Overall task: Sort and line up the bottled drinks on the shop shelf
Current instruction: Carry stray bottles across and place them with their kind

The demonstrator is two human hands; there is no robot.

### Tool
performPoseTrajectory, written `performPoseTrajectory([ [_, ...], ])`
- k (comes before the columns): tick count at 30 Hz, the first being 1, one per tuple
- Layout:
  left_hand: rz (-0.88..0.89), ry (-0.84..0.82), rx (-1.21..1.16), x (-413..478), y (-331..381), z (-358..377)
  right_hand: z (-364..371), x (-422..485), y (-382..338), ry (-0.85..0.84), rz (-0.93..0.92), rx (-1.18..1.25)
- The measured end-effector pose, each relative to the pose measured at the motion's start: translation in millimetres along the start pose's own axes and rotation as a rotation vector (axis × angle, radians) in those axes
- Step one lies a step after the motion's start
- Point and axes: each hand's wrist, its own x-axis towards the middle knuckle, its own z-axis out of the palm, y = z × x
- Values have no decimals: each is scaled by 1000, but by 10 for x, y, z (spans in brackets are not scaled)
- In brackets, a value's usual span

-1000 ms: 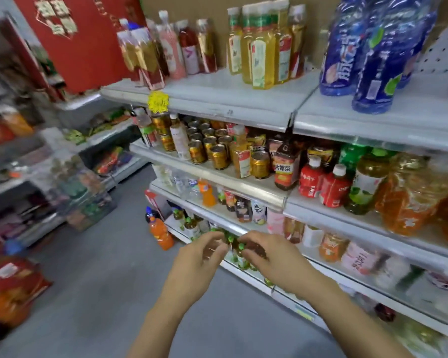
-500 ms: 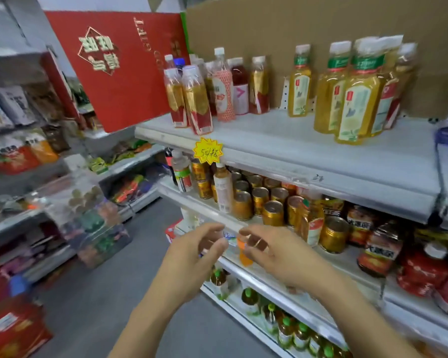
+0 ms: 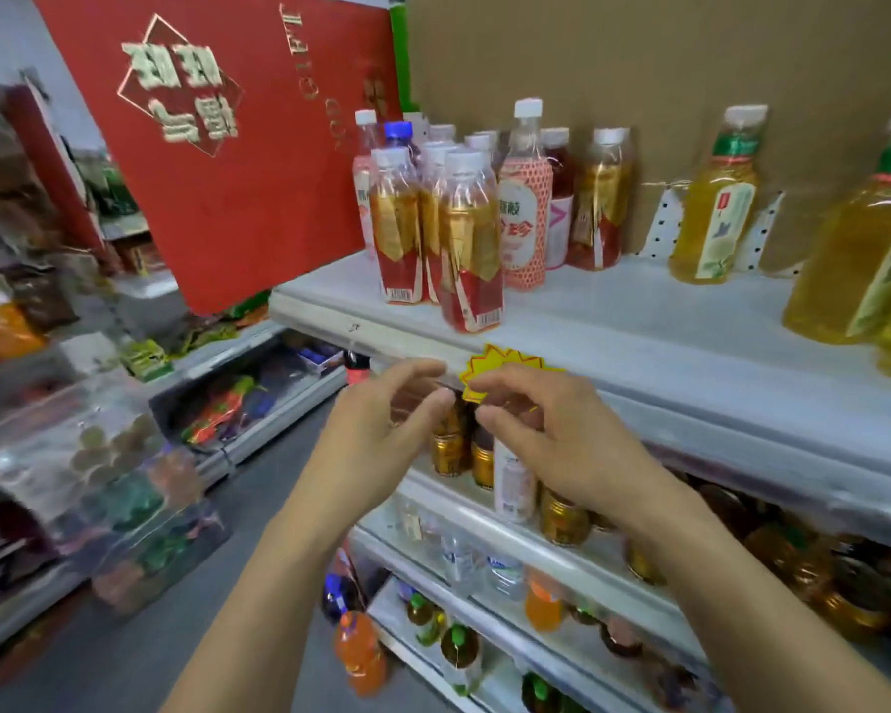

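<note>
On the top shelf (image 3: 639, 347) stands a cluster of red-and-gold labelled bottles (image 3: 466, 244), with a pink patterned bottle (image 3: 523, 198) and darker bottles behind them. Yellow tea bottles (image 3: 713, 208) stand farther right. My left hand (image 3: 376, 440) and my right hand (image 3: 551, 434) hover side by side in front of the shelf edge, just below the cluster. Both have their fingers apart and curled, and neither holds anything. A yellow starburst price tag (image 3: 505, 365) hangs on the shelf edge behind my right fingertips.
Gold cans (image 3: 451, 450) and a white bottle (image 3: 513, 486) fill the shelf below. Lower shelves hold more bottles, among them an orange one (image 3: 361, 656). A red gift box (image 3: 227, 146) leans at the top shelf's left end. Snack racks line the aisle at left.
My view has risen from the lower shelves to the top shelf. Both hands have moved up with it, staying close together and holding nothing.
</note>
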Motion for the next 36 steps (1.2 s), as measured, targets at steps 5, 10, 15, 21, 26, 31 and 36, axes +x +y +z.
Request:
performPoseTrajectory([
  [5, 55, -21, -12, 863, -590, -437, 271, 710, -66, 368, 77, -4],
  [10, 57, -1, -32, 1684, -1090, -654, 405, 1294, -72, 649, 218, -96],
  [15, -8, -102, -164, 2267, -1318, -537, 442, 1663, 55, 567, 393, 10],
  [21, -39, -218, -385, 2562, -1397, -296, 470, 1747, 183, 588, 443, 15],
  [26, -36, -204, -434, 2582, -1446, -239, 413, 1728, 135, 585, 466, 19],
  [31, -50, -195, -449, 2566, -1437, -222, 129, 1603, 219, 641, 589, -96],
  [36, -77, -143, -444, 2558, -1411, -173, -384, 1659, 653, 708, 735, -106],
])
